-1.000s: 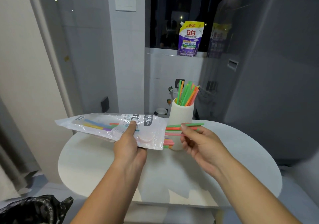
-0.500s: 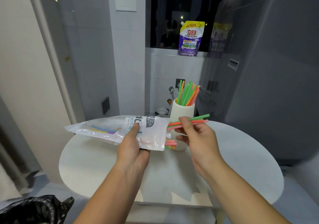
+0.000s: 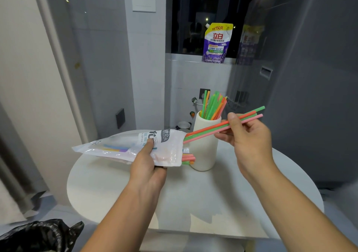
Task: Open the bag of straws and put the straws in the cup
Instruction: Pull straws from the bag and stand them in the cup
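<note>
Left hand (image 3: 148,166) grips the bag (image 3: 135,147) reading "Straw"; right hand (image 3: 246,137) pinches straws (image 3: 219,128); pouch (image 3: 216,43) at twelve o'clock reads "150".

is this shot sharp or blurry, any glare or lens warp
Head view: mostly sharp; the bag print and the straws in the right hand read clearly. The bag's plastic shows soft glare near the left hand. Wide-angle warp bends the wall edges. Window is dark, with small light spots.

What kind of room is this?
Probably a laundry corner or balcony at home: a pouch of laundry detergent stands on the window ledge, grey tiles cover the wall, and a small round white table fills the floor space.
</note>
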The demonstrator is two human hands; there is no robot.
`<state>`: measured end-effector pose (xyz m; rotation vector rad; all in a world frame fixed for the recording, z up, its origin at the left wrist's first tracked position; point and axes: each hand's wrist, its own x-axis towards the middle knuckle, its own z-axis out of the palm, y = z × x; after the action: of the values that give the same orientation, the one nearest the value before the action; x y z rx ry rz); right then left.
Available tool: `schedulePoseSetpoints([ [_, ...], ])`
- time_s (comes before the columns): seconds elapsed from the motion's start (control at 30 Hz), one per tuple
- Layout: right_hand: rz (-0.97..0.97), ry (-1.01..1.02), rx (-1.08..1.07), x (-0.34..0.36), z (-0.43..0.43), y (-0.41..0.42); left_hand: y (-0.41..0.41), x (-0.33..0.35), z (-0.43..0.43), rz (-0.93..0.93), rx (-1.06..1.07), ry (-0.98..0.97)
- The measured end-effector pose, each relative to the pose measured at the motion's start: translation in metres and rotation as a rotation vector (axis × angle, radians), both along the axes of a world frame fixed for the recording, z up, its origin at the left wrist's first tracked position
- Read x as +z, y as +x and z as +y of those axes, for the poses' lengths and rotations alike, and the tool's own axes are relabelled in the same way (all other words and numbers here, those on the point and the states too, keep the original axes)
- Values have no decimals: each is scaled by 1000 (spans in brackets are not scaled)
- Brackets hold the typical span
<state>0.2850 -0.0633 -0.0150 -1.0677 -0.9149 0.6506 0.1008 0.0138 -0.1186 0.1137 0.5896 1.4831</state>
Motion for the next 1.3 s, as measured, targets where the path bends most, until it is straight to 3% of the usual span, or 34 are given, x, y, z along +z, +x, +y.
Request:
schedulePoseSetpoints([
  [0.4,26,-34,11,9,2,10,-3,-1,4,8,-6,-2],
  [0.83,-261,82,-157,91,-6,47,-10,2,7,-64,49,-39],
  [1.3,-486,140,-287,106,-3,52,-6,1,0,-22,4,-42],
])
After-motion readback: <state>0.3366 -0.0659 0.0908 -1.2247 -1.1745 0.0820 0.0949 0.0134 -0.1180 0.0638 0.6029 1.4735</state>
